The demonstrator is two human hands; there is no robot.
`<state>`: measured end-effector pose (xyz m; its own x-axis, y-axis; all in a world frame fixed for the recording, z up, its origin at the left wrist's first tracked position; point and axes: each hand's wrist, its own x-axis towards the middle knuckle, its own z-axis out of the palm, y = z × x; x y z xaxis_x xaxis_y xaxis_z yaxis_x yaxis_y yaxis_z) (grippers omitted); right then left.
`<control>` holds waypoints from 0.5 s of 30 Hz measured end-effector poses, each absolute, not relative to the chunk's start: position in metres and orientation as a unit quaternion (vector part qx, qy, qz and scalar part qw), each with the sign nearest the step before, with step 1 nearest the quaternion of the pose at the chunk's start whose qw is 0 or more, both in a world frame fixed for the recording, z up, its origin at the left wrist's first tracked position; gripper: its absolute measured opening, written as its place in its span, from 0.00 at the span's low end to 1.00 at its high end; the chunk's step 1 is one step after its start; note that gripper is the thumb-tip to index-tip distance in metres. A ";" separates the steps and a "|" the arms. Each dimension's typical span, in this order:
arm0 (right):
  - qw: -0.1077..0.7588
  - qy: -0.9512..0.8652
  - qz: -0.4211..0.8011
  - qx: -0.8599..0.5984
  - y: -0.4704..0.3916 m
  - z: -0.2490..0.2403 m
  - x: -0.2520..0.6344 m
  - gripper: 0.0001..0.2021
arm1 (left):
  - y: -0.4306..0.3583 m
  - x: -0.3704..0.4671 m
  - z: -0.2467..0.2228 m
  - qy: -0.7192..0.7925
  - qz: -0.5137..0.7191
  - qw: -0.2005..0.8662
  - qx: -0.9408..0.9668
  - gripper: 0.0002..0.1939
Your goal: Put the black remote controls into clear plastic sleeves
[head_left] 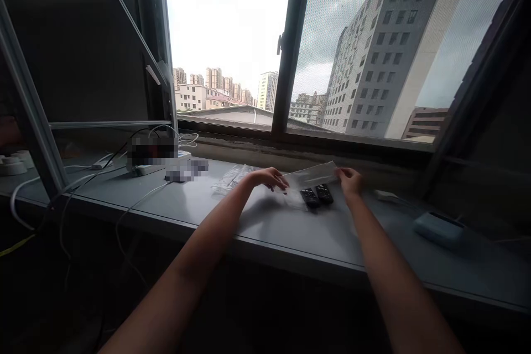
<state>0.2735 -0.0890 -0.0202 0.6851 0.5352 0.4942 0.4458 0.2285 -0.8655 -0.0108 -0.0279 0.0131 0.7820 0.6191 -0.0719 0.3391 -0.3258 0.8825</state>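
Observation:
Both my arms reach out over a grey table [290, 232] under a window. My left hand [267, 178] and my right hand [350, 181] each pinch one end of a clear plastic bag [312, 175], held stretched flat between them just above the table. Right under the bag lie two small black remote-like devices [316, 196], side by side, touching neither hand. Left of my left hand lie more clear plastic bags [232, 178] in a loose pile.
A power strip with white cables [145, 167] sits at the back left, with a blurred dark object on it. A light blue box [438, 228] lies at the right. A metal frame post [33, 116] stands at the left. The window sill [315, 146] runs behind.

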 end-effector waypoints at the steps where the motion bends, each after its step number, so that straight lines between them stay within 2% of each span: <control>1: 0.655 -0.403 0.016 -0.639 -0.089 -0.021 0.274 0.15 | -0.027 -0.012 0.013 0.301 0.145 0.497 0.801 0.19; 8: 0.529 -0.427 -0.035 -0.733 -0.092 -0.023 0.275 0.08 | -0.021 -0.018 0.013 0.306 0.154 0.500 0.795 0.23; 12: 0.541 -0.392 -0.048 -0.743 -0.091 -0.025 0.282 0.10 | -0.022 -0.021 0.013 0.295 0.152 0.516 0.789 0.26; 15: 0.561 -0.373 -0.055 -0.737 -0.089 -0.027 0.287 0.15 | -0.021 -0.021 0.012 0.316 0.203 0.525 0.764 0.26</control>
<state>0.2868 -0.0894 -0.0267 0.7156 0.4880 0.4999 0.6119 -0.0928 -0.7854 -0.0209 -0.0208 0.0118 0.7176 0.6961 -0.0223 0.2706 -0.2493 0.9299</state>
